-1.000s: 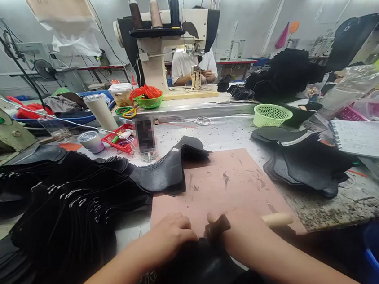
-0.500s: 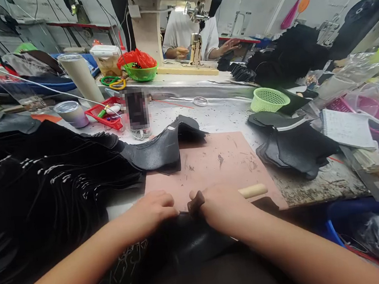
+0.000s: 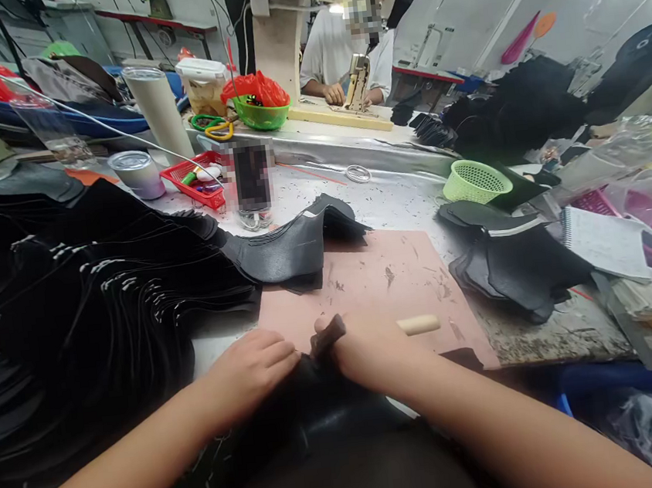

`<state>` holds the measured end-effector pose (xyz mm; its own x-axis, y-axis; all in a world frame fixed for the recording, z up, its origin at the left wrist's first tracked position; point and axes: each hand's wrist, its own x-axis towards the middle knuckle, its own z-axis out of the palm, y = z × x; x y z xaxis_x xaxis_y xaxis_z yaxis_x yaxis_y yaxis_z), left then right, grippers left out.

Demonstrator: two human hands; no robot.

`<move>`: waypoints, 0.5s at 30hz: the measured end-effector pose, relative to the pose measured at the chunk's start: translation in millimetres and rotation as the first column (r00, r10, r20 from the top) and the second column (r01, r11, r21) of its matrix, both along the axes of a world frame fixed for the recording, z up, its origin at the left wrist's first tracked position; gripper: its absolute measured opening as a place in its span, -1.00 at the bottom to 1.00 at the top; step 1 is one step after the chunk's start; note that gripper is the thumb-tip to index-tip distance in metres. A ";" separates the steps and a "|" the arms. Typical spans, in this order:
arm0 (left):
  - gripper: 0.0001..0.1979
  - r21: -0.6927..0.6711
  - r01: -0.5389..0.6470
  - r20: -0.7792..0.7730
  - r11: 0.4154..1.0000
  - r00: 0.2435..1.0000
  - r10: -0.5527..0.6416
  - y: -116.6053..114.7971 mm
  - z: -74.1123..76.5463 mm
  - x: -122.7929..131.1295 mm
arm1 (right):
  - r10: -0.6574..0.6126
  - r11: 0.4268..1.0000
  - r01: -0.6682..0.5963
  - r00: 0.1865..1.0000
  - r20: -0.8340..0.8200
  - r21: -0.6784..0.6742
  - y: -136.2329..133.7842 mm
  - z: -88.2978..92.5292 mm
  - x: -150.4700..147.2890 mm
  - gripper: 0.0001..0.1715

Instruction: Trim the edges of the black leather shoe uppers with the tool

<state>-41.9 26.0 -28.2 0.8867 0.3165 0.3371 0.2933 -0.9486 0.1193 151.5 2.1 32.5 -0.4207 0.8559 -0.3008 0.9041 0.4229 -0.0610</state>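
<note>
Basically, R hand (image 3: pixel 366 348) has a closed grip on what looks like a hammer (image 3: pixel 329 335), fingers wrapped w/ no gap showing, choked up nr the brown head; pale handle (image 3: pixel 419 325) pokes out R of the grip. Held that short prob. for control, bc the head sits right beside the L hand (image 3: pixel 256 369). L fingers curl down at the edge of a black sheet (image 3: pixel 319 400), likely to steady it; thumb's hidden, so can't tell if that grip is pinched or just pressed. Sheet is btw & below both hands, at the near edge of a pink board (image 3: pixel 399 275), dropping away on the near side. Board's just ahead of the grip, prob. to spare the tabletop (image 3: pixel 397 205). Big black pile (image 3: pixel 131 272) is L of the grip, w/ a curved stack (image 3: pixel 288 244) ahead, over the board's far L corner, prob. for easy reach. Second pile (image 3: pixel 514 255) is well R, maybe so lots don't mix. Green basket (image 3: pixel 474 180)'s beyond that, out of the hands' way.
</note>
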 end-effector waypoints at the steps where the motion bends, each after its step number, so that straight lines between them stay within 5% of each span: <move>1: -0.74 0.034 -0.028 -0.003 0.999 1.000 0.028 -4.8 0.0 -2.5 | 0.001 1.000 -0.001 1.000 -0.008 0.007 1.4 0.5 -1.0 -0.80; 15: -0.68 0.205 -0.290 0.049 0.935 0.957 0.286 -37.2 -2.9 -6.6 | -0.048 0.999 0.047 0.996 -0.073 -0.010 17.7 3.0 -18.9 -0.80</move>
<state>-48.5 -11.2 -31.0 0.7613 0.4784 0.4376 0.5569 -0.8281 -0.0635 132.6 19.9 35.5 -0.4006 0.8731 -0.2779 0.9162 0.3785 -0.1315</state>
